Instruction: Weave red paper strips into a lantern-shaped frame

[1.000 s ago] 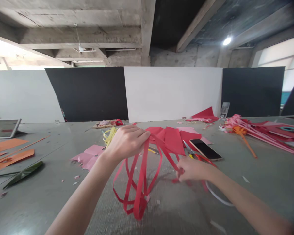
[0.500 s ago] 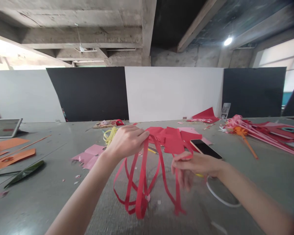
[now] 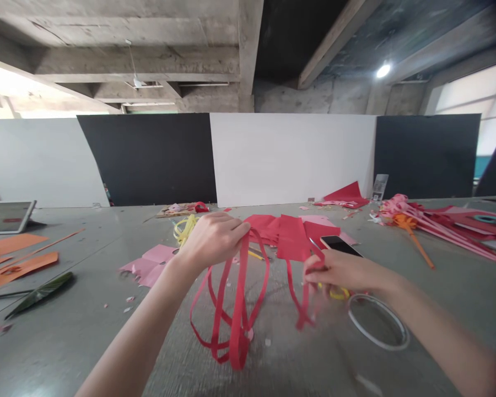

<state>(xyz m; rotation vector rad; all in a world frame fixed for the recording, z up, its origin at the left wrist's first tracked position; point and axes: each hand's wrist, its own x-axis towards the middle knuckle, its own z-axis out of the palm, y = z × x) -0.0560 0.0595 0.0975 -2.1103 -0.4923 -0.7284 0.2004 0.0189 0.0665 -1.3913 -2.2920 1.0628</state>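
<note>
My left hand (image 3: 219, 237) is closed in a pinch on a bundle of red strips (image 3: 238, 331), which hangs in long loops above the grey table. To its right, my right hand (image 3: 328, 270) is closed on a separate red strip (image 3: 291, 281), whose doubled length dangles below the fingers and is partly blurred. By that hand, a thin pointed blade (image 3: 314, 244) shows above the fingers and a yellow loop (image 3: 339, 293) below. They look like parts of scissors, but the palm hides how they are held.
Red sheets (image 3: 293, 237) and a phone (image 3: 341, 245) lie behind my hands. A clear ring (image 3: 378, 322) is under my right forearm. Pink paper (image 3: 149, 264), yellow strips (image 3: 185, 229), orange sheets (image 3: 28, 267) and a green leaf shape (image 3: 45, 295) lie left. Pink strips (image 3: 405, 207) lie right.
My right hand has moved slightly right, and its red strip has come away from the bundle under my left hand. The blade and yellow loop now show more. My left hand stays nearly still.
</note>
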